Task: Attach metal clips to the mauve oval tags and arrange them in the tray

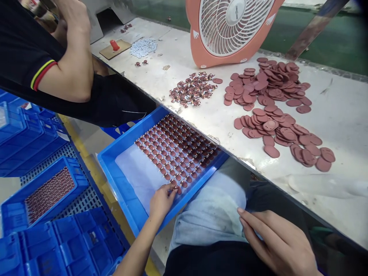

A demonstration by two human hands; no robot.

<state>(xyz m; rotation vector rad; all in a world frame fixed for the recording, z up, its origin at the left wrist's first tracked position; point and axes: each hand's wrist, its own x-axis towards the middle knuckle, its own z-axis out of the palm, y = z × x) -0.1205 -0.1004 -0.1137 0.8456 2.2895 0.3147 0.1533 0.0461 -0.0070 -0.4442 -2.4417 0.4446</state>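
Pinching small brown pc (176,188) w/ fingertips, L hand (162,201) is working at the end of rows in blue tray (129,207); R hand (278,241) is hovering over lap, fingers together, thumb hidden.

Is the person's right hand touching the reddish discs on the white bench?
Apart. The head view shows the right hand above the jeans, with bare bench between it and the reddish discs.

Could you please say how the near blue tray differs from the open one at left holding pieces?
The near tray shows bare liner, while the left tray looks nearly filled. The left hand reaches into the near tray; no hand is in the left tray. Both are blue, holding brown pieces.
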